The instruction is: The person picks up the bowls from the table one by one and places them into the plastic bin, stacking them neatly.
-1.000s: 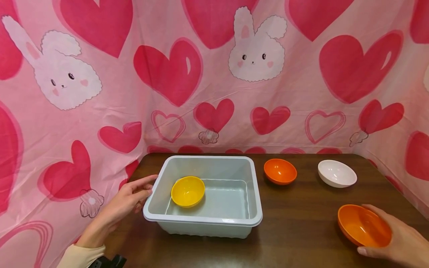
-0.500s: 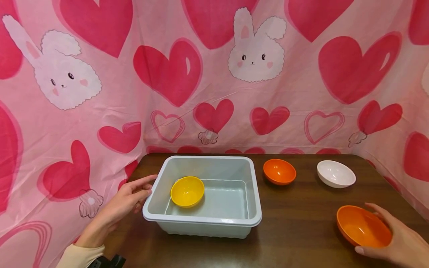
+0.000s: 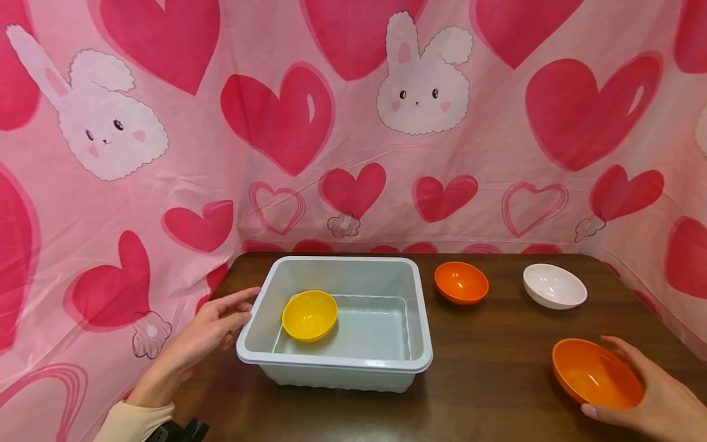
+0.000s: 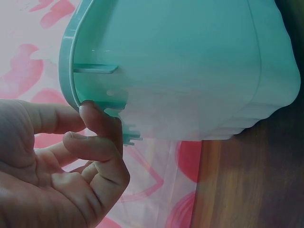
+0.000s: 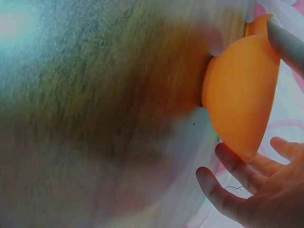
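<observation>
At the left side of a light grey plastic basin (image 3: 342, 363), my left hand (image 3: 207, 328) holds the rim with thumb and fingertips. The left wrist view shows fingers (image 4: 102, 123) bent at the rim's underside. Inside the basin, toward its left, sits a yellow bowl (image 3: 310, 316). My right hand (image 3: 654, 390) holds an orange bowl (image 3: 591, 374) at the front right, thumb on its near edge and fingers at the far side. In the right wrist view that orange bowl (image 5: 244, 95) stands with its base on the table or very close to it; some fingers stay off it.
Behind, right of the basin, stands a second orange bowl (image 3: 461, 283). A white bowl (image 3: 555, 286) is farther right. All are on a dark wooden table (image 3: 486, 368), enclosed by a pink heart-and-rabbit cloth (image 3: 353, 141) at the back and sides.
The orange bowl in my right hand has slid slightly left, and a right fingertip has lifted off its far rim. My left hand and the basin stay put.
</observation>
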Action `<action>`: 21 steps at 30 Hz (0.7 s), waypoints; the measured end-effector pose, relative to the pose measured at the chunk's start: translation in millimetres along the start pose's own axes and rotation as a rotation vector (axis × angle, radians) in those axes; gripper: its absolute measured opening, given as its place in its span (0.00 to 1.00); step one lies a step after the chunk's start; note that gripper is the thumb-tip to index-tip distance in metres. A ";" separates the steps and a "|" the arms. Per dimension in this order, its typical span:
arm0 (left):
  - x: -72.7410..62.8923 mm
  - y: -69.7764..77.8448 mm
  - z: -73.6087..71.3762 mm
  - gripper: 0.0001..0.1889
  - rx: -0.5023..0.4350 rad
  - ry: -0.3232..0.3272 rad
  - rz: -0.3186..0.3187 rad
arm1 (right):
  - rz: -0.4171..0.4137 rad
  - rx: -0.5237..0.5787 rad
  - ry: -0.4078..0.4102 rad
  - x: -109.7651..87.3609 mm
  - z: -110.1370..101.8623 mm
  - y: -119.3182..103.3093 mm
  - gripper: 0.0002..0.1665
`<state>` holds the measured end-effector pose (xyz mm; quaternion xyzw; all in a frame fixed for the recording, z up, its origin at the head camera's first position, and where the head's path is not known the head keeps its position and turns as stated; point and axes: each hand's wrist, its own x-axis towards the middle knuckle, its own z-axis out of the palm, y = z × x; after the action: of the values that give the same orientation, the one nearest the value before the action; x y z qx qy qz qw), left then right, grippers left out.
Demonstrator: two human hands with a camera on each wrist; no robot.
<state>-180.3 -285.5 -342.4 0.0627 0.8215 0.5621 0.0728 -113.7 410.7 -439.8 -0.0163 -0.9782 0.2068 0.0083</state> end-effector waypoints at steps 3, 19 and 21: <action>0.1 0.2 0.1 0.31 -0.001 0.000 0.000 | -0.004 0.008 -0.001 0.6 1.0 2.0 0.68; -0.5 -1.5 -0.2 0.30 -0.003 -0.002 0.056 | 0.104 0.084 -0.029 -0.4 -1.1 -16.0 0.71; -0.7 -1.4 -0.2 0.30 -0.005 -0.001 0.055 | 0.100 0.094 -0.011 -1.8 -0.8 -19.7 0.70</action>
<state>-179.7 -286.3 -343.6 0.0855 0.8181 0.5657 0.0579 -112.4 392.9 -431.0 -0.0637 -0.9654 0.2528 -0.0069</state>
